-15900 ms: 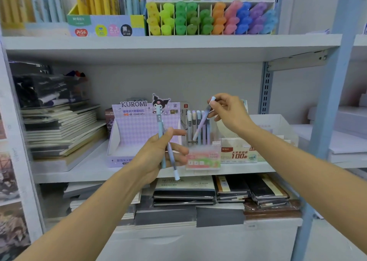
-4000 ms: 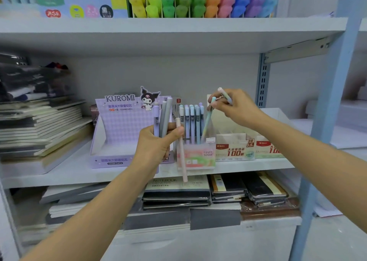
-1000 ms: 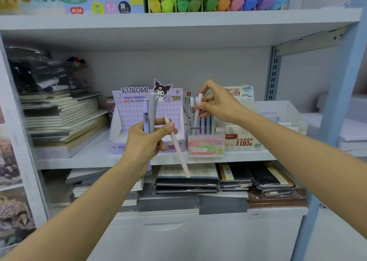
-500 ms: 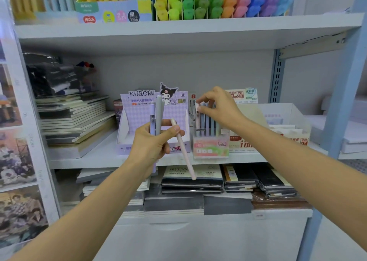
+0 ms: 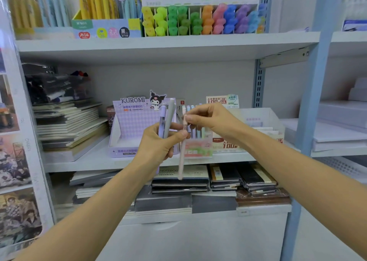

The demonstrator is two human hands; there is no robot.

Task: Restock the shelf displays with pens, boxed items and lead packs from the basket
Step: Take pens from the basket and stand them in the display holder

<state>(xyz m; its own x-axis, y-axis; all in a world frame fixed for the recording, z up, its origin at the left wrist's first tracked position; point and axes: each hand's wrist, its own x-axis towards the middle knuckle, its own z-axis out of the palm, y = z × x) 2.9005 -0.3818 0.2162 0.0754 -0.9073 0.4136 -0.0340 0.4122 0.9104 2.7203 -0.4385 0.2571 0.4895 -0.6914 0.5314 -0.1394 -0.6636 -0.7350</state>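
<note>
My left hand (image 5: 160, 147) grips a purple pen (image 5: 162, 119) and a grey pen (image 5: 169, 115) upright, in front of the middle shelf. A pale pink pen (image 5: 181, 161) hangs from the same hand, pointing down. My right hand (image 5: 210, 119) pinches the top end of that pink pen. Just behind the hands a small clear pen holder (image 5: 198, 149) with a pink and green label stands on the shelf, with several pastel pens upright in it. The basket is not in view.
A purple Kuromi display box (image 5: 131, 125) stands left of the pen holder, and white lead-pack boxes (image 5: 258, 129) stand to its right. Notebook stacks (image 5: 67, 125) fill the shelf's left end. The shelf above carries highlighters (image 5: 198, 20). Black notebooks (image 5: 238, 179) lie below. A blue upright post (image 5: 315, 93) stands at right.
My right hand has left the pen holder and moved left to my left hand, taking hold of the pink pen's top. The pink pen now hangs nearly vertical instead of slanting.
</note>
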